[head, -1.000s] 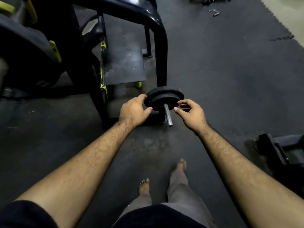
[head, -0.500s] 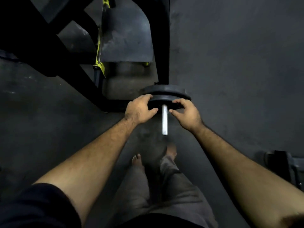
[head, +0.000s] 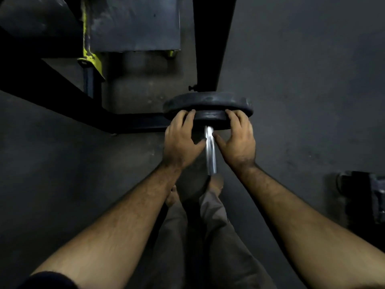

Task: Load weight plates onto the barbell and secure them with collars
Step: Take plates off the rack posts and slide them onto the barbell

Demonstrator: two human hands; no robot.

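hands meet at the centre of the frame, one on each side of the barbell sleeve [head: 210, 151], the bright steel rod that runs from the plates down toward my bare feet [head: 215, 182]. my left hand [head: 181, 142] curls its fingers [head: 188, 117] over the left rim of the small weight plate [head: 210, 119], thumb stretched toward the steel. my right hand [head: 237, 140] mirrors it, fingers [head: 235, 116] hooked over the right rim, thumb reaching in just beside the sleeve. both hands are wrapped on that small plate, neither spread wide nor closed into fists. the small plate sits threaded on the sleeve and pressed against the large weight plate [head: 208, 101] behind it, whose rim shows above and beside my fingertips. no collar shows on the bare steel below the plates.

above the plates a black upright post [head: 210, 42] rises to the top edge of the frame. a black frame beam [head: 62, 97] runs diagonally from the left edge toward the plates, and a yellow bracket [head: 91, 59] stands in the upper left beside a grey steel platform [head: 135, 24]. dark rubber floor [head: 302, 80] fills the right side, with a dark piece of gear [head: 362, 197] at the right edge, too dim to name. my grey trousers [head: 212, 236] fill the bottom centre.
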